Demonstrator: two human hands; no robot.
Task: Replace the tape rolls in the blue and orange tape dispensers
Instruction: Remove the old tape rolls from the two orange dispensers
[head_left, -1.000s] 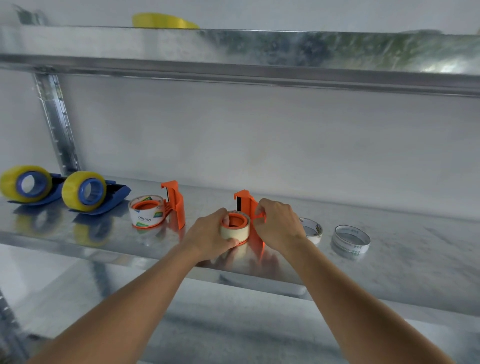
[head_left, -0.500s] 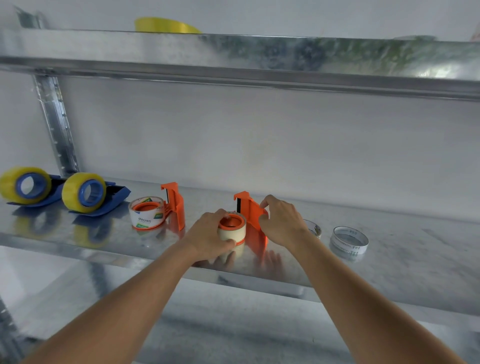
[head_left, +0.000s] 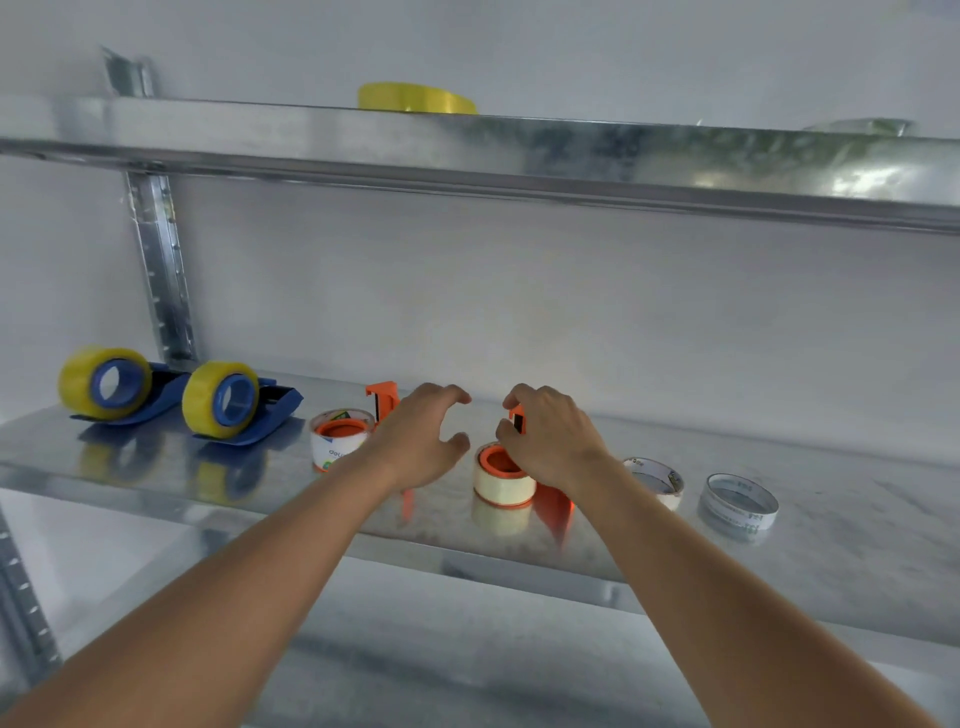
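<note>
Two blue dispensers (head_left: 244, 415) with yellow tape rolls (head_left: 205, 397) stand at the left of the metal shelf (head_left: 831, 540). An orange dispenser (head_left: 382, 402) with a white printed roll (head_left: 337, 441) sits in the middle, partly behind my left hand (head_left: 423, 434), which hovers open and holds nothing. A second orange dispenser (head_left: 556, 506) carries a cream roll (head_left: 501, 480) on its orange hub. My right hand (head_left: 550, 431) pinches that dispenser's upright blade end between thumb and fingers.
Two thin, nearly used-up tape cores lie right of my right hand, one white (head_left: 657, 480) and one grey (head_left: 740, 501). A yellow roll (head_left: 415, 98) lies on the upper shelf (head_left: 571, 150). A slotted steel upright (head_left: 158, 270) stands behind the blue dispensers.
My left hand has let go of the cream roll and lifted off to the left, fingers spread. My right hand stays on the orange dispenser. The camera has tilted, showing more of the upper shelf.
</note>
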